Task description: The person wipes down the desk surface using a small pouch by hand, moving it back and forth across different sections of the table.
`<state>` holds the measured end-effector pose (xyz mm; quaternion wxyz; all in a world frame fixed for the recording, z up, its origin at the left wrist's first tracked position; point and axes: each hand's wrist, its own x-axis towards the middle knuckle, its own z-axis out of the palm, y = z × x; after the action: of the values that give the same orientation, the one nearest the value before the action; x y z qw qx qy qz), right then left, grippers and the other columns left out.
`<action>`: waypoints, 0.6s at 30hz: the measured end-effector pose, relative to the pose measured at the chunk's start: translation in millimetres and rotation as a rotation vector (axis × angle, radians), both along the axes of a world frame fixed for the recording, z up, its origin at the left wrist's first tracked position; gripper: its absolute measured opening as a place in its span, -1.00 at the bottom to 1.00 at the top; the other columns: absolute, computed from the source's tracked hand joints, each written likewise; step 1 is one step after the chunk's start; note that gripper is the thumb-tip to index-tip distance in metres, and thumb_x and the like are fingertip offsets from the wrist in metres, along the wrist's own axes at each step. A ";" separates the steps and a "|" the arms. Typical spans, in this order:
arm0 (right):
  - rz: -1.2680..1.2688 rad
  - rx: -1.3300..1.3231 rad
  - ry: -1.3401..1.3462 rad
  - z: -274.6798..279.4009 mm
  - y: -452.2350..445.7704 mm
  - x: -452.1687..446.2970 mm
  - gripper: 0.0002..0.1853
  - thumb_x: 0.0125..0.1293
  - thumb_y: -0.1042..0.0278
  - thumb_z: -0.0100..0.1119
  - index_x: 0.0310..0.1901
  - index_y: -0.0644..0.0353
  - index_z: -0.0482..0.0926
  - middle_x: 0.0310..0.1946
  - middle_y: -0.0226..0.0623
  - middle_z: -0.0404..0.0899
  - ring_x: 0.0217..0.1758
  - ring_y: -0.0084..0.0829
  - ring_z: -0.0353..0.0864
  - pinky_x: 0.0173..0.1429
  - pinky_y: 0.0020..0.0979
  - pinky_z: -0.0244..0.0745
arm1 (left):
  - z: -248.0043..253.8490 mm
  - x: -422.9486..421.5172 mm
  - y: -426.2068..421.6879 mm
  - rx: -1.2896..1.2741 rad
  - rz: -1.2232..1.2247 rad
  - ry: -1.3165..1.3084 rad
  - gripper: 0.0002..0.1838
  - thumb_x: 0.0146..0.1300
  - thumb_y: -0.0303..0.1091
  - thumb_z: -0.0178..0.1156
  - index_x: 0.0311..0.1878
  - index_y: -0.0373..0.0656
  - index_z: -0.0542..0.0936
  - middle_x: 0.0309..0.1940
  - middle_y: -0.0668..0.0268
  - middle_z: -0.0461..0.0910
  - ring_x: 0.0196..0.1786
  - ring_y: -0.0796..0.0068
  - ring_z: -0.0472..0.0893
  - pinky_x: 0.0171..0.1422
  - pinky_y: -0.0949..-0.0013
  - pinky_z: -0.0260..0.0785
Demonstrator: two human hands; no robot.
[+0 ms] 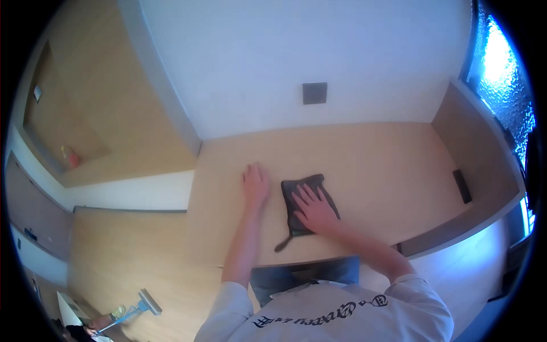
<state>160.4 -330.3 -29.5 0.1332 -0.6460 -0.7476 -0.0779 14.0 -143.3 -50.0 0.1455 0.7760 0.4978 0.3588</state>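
Observation:
A dark, flat cloth (292, 195) with a loop at its near left corner lies on the wooden desktop (370, 165). Flat on top of it rests my right hand (315, 211), fingers spread, covering its middle and right part. The cloth's far right corner looks turned up or folded. To the left, my left hand (254, 183) lies palm down on the bare wood, fingers stretched out, apart from the cloth.
A raised side panel (478, 148) bounds the desk on the right, with a black strip (462, 186) on it. A dark square plate (314, 93) is on the white wall behind. At lower left, another person holds a blue-handled mop (142, 305) on the floor.

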 end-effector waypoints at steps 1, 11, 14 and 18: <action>0.019 -0.022 0.001 4.4 -15.1 -3.8 -0.37 0.40 -0.03 -0.09 0.41 0.12 0.20 0.45 -0.11 0.10 0.53 -0.11 0.00 0.51 0.12 -0.14 | -0.5 1.0 1.5 0.001 -0.005 0.015 -0.50 0.37 -0.12 -0.03 0.25 -0.25 0.39 0.24 -0.05 0.41 0.42 0.01 0.25 0.51 -0.03 -0.06; 0.069 -0.034 -0.011 12.3 -52.3 -0.2 -0.32 0.32 -0.16 -0.01 0.43 -0.11 0.20 0.47 -0.16 0.08 0.55 -0.10 -0.05 0.45 0.31 -0.19 | -11.8 10.9 6.2 0.250 0.061 0.262 -0.50 0.35 -0.06 -0.01 0.20 -0.23 0.43 0.23 0.08 0.43 0.38 0.03 0.28 0.45 -0.05 0.03; 0.044 -0.048 -0.019 10.8 -33.5 10.9 -0.30 0.30 -0.22 -0.02 0.43 -0.16 0.20 0.48 -0.20 0.07 0.56 -0.13 -0.06 0.44 0.36 -0.23 | 17.9 12.7 -5.5 0.217 0.023 0.355 -0.47 0.33 -0.03 0.00 0.19 -0.25 0.42 0.15 0.03 0.46 0.31 -0.01 0.34 0.39 -0.05 0.10; -0.061 -0.066 -0.007 10.0 16.7 37.7 -0.30 0.30 -0.22 -0.04 0.44 -0.19 0.17 0.49 -0.20 0.02 0.56 -0.11 -0.08 0.44 0.36 -0.24 | 19.0 21.1 4.4 0.166 0.002 0.326 -0.44 0.34 -0.01 0.00 0.23 -0.25 0.40 0.18 -0.03 0.40 0.30 -0.03 0.32 0.38 -0.05 0.10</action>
<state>198.2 -313.6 -19.5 0.1069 -0.6723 -0.7301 -0.0596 35.1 -139.0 -31.0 -0.0019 0.8326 0.4845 0.2684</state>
